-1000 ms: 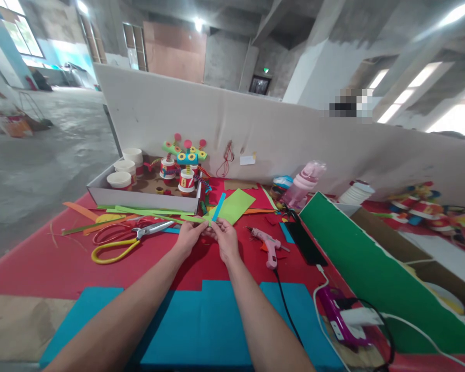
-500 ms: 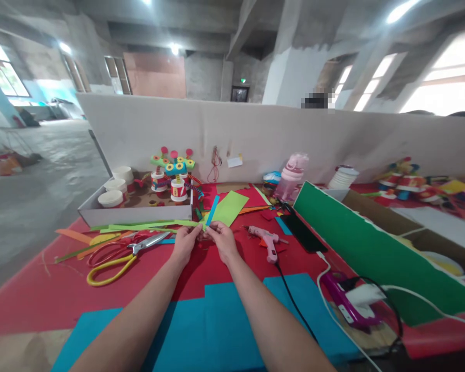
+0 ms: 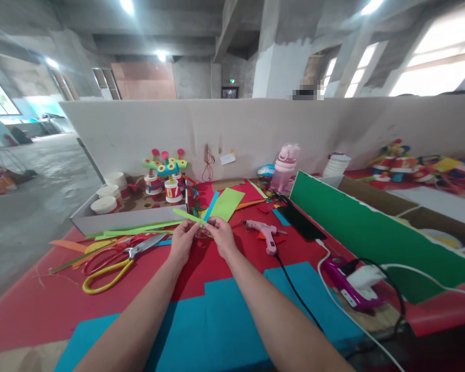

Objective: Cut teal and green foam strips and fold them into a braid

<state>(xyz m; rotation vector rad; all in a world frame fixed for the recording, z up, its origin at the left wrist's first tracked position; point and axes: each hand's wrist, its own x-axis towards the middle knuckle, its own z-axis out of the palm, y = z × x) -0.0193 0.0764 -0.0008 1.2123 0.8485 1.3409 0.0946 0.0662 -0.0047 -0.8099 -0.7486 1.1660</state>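
My left hand (image 3: pixel 183 241) and my right hand (image 3: pixel 219 235) meet over the red table cover, fingertips pinched together. Between them a green paper strip (image 3: pixel 186 215) slants up to the left. A blue paper strip (image 3: pixel 211 206) rises up to the right, crossing the green one at my fingers. The exact overlap is hidden by the fingertips. Just behind lies a green paper sheet (image 3: pixel 229 202). Left of my hands are scissors (image 3: pixel 132 253) with a yellow and a red handle, beside loose green strips (image 3: pixel 139 228). A pink glue gun (image 3: pixel 264 232) rests to the right.
A white box (image 3: pixel 132 221) at the back left holds paper cups (image 3: pixel 104 205) and cup figures (image 3: pixel 173 191). Rightward are a black phone (image 3: pixel 300 222), a purple power strip (image 3: pixel 351 289) with cables, a green-sided box (image 3: pixel 364 227) and a pink bottle (image 3: pixel 285 168). Blue sheets (image 3: pixel 232 320) lie in front.
The green strip now points up to the left from my fingers, where it lay flatter before. Both hands stay close together. The whole view has shifted slightly.
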